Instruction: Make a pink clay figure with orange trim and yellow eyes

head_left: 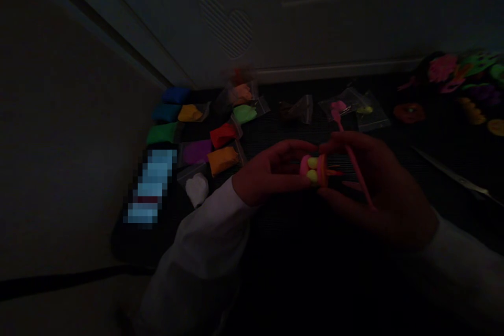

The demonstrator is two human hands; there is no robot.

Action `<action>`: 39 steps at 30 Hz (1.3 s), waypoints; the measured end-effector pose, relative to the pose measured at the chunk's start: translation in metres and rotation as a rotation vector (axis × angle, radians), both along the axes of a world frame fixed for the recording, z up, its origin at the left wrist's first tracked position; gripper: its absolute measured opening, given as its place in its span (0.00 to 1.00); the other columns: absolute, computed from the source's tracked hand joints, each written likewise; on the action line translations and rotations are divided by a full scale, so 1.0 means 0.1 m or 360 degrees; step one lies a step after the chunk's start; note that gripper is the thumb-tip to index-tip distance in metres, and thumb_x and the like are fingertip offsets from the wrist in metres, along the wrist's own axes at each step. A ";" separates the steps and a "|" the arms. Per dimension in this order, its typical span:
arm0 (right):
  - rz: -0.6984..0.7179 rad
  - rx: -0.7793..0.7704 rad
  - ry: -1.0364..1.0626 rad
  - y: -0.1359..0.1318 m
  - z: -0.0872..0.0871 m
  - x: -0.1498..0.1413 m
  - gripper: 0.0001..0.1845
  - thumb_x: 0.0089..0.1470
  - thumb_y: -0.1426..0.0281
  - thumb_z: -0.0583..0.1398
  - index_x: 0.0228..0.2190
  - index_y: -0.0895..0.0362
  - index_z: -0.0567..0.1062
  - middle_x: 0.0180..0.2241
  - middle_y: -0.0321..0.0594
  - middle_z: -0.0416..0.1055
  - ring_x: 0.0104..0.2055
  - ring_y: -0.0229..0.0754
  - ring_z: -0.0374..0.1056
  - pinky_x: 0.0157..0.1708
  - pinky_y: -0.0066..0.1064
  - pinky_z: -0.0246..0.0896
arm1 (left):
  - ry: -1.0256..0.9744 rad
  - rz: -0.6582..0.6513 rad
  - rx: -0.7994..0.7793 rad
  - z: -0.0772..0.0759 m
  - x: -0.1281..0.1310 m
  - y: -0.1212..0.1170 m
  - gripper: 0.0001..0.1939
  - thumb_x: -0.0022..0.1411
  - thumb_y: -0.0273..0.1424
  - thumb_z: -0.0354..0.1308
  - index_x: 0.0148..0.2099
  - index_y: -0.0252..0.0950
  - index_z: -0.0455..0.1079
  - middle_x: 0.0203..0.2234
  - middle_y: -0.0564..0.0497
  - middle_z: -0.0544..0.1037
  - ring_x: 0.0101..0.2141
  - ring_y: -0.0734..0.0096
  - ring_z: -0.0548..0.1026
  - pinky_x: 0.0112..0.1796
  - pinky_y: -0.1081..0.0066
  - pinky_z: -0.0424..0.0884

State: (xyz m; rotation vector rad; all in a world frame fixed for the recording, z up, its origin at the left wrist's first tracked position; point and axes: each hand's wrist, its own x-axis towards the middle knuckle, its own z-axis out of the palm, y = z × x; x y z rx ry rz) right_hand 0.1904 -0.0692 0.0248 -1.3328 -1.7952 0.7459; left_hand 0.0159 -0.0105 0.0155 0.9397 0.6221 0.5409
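Observation:
A small clay figure (pixel 303 167), pink with two yellow balls, an orange rim and a red-orange spike, lies on its side between my hands. My left hand (pixel 271 170) grips its pink end between thumb and fingers. At its orange rim are the fingertips of my right hand (pixel 378 189), touching or very close. A thin pink modelling tool (pixel 356 168) slants across my right hand, held in it, its wider end pointing up and away. Dim light hides the finer details.
Bagged coloured clay, including orange (pixel 222 160), purple (pixel 197 151) and white (pixel 197 189), lies to the left near a lit phone (pixel 151 186). Scissors (pixel 464 181) lie at right, below finished clay pieces (pixel 443 71). A pale panel (pixel 334 31) rises behind.

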 end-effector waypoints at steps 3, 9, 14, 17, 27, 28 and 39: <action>-0.0024 0.0059 -0.0080 0.00 -0.01 0.00 0.31 0.42 0.70 0.60 0.49 0.53 0.56 0.45 0.41 0.63 0.46 0.44 0.62 0.43 0.36 0.63 | 0.0005 -0.0013 0.0014 -0.01 0.00 0.00 0.22 0.43 0.21 0.61 0.43 0.38 0.64 0.40 0.51 0.71 0.39 0.71 0.70 0.40 0.71 0.65; 0.0039 0.0049 0.0098 0.04 0.18 0.27 0.40 0.40 0.58 0.60 0.53 0.52 0.51 0.53 0.40 0.55 0.54 0.49 0.53 0.49 0.40 0.56 | 0.0019 0.0181 0.0022 0.00 0.00 0.04 0.19 0.44 0.22 0.60 0.41 0.37 0.65 0.34 0.53 0.73 0.35 0.73 0.71 0.36 0.72 0.67; -0.0359 -0.0048 -0.0571 0.24 0.13 0.50 0.12 0.52 0.67 0.51 0.36 0.54 0.70 0.33 0.41 0.72 0.35 0.41 0.68 0.33 0.32 0.61 | 0.0039 0.0318 -0.0063 0.02 0.00 0.07 0.19 0.43 0.22 0.60 0.41 0.38 0.65 0.36 0.52 0.72 0.36 0.69 0.71 0.35 0.70 0.68; -0.0274 -0.0297 -0.1092 0.34 -0.06 0.50 0.14 0.53 0.66 0.48 0.39 0.57 0.66 0.31 0.45 0.72 0.28 0.44 0.68 0.25 0.33 0.59 | 0.0054 0.0333 -0.0020 0.01 0.01 0.05 0.19 0.43 0.21 0.60 0.40 0.37 0.65 0.35 0.52 0.73 0.36 0.70 0.71 0.37 0.70 0.67; -0.0176 0.0007 -0.1080 0.42 -0.33 0.50 0.12 0.48 0.68 0.52 0.34 0.59 0.70 0.36 0.47 0.68 0.41 0.48 0.63 0.38 0.40 0.60 | 0.0151 0.0353 0.0489 -0.02 0.02 -0.03 0.20 0.46 0.24 0.60 0.43 0.39 0.63 0.38 0.52 0.71 0.38 0.72 0.70 0.40 0.72 0.65; -0.0219 0.0044 -0.1025 0.41 -0.31 0.50 0.13 0.48 0.67 0.53 0.35 0.59 0.70 0.36 0.47 0.68 0.41 0.48 0.63 0.39 0.42 0.59 | 0.0197 0.0370 0.0569 -0.02 0.03 -0.04 0.21 0.46 0.24 0.60 0.44 0.39 0.62 0.39 0.51 0.70 0.39 0.71 0.70 0.41 0.72 0.65; 0.0115 -0.0383 0.0103 0.12 0.04 0.20 0.33 0.39 0.61 0.62 0.48 0.49 0.59 0.46 0.38 0.63 0.47 0.44 0.61 0.37 0.33 0.65 | 0.0364 0.0350 0.1433 -0.06 0.09 -0.14 0.24 0.44 0.20 0.59 0.46 0.38 0.62 0.43 0.46 0.65 0.46 0.62 0.64 0.47 0.62 0.62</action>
